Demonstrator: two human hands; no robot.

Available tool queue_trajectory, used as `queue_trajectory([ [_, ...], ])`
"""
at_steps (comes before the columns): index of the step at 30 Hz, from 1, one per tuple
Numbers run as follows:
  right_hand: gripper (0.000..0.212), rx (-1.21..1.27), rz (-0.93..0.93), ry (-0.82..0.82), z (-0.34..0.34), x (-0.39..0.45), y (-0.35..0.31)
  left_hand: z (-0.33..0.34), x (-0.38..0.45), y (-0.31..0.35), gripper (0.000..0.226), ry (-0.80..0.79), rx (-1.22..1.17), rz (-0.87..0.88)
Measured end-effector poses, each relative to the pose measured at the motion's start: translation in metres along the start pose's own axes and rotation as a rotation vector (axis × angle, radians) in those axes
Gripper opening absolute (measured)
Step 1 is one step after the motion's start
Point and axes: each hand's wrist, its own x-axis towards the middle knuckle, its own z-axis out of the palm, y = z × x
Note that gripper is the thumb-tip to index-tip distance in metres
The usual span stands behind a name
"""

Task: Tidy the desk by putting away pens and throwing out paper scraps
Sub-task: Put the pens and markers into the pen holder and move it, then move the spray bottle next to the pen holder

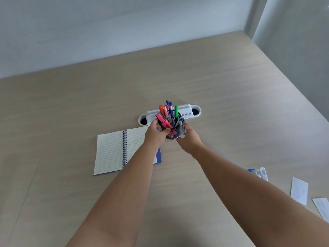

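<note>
A black mesh pen holder [172, 135] stands on the desk just right of an open spiral notebook [114, 150]. It holds several pens and markers: orange, pink, blue and green [176, 111], plus a pink highlighter [162, 120] and a grey tool. My left hand [155, 134] grips the holder's left side, thumb on the rim. My right hand [188, 139] cups its right side. Two white paper scraps [299, 193] lie at the desk's right edge.
A white cable grommet tray [188, 111] sits in the desk behind the holder. A small white and blue object [260, 173] lies near my right forearm. The wooden desk [71, 104] meets a pale wall at the back; its right edge slants down.
</note>
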Motion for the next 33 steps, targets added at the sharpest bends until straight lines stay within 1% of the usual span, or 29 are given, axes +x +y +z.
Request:
queue_trajectory([
  [2,0.052,0.001,0.006,-0.009,0.001,0.006,0.002,-0.001,0.003,0.001,0.047,-0.007,0.001,0.019],
  [4,0.067,-0.014,0.016,0.009,0.001,0.008,0.008,0.0,0.002,0.0,0.042,-0.009,0.027,0.038],
  [6,0.074,0.015,0.056,0.037,-0.001,0.0,0.018,0.001,-0.003,-0.007,0.046,0.027,0.083,0.012],
  [8,0.069,0.045,0.088,0.047,-0.004,-0.021,0.035,0.006,-0.015,-0.022,0.056,0.068,0.152,-0.02],
  [9,0.064,0.042,0.098,0.042,-0.005,-0.036,0.048,0.009,-0.024,-0.03,0.056,0.077,0.197,-0.004],
  [12,0.042,0.067,0.165,0.01,-0.011,-0.093,0.093,0.023,-0.058,-0.062,0.053,0.084,0.42,0.138],
  [14,0.037,0.156,0.254,0.044,-0.02,-0.129,0.12,0.033,-0.081,-0.084,0.052,0.057,0.64,0.243],
  [17,0.032,0.204,0.339,0.165,-0.04,-0.165,0.148,0.049,-0.112,-0.104,0.059,-0.03,0.857,0.243],
  [20,0.017,0.255,0.406,0.362,-0.061,-0.177,0.163,0.06,-0.125,-0.112,0.062,-0.034,0.904,0.199],
  [21,0.018,0.27,0.429,0.431,-0.067,-0.177,0.166,0.061,-0.126,-0.113,0.062,-0.027,0.908,0.195],
  [22,0.024,0.269,0.442,0.471,-0.074,-0.176,0.166,0.062,-0.126,-0.113,0.062,-0.018,0.91,0.197],
  [23,0.034,0.245,0.431,0.482,-0.079,-0.173,0.165,0.061,-0.126,-0.114,0.062,-0.013,0.912,0.199],
  [25,0.053,0.17,0.337,0.459,-0.087,-0.164,0.159,0.061,-0.125,-0.114,0.063,0.001,0.909,0.203],
  [26,0.056,0.131,0.277,0.446,-0.09,-0.158,0.156,0.061,-0.125,-0.115,0.063,0.006,0.909,0.203],
  [28,0.047,0.02,0.198,0.429,-0.092,-0.146,0.153,0.062,-0.125,-0.114,0.063,0.011,0.908,0.199],
  [30,0.043,-0.084,0.169,0.419,-0.093,-0.136,0.151,0.062,-0.125,-0.113,0.066,0.018,0.906,0.197],
  [33,0.048,-0.125,0.111,0.367,-0.091,-0.118,0.134,0.061,-0.125,-0.114,0.071,0.024,0.901,0.208],
])
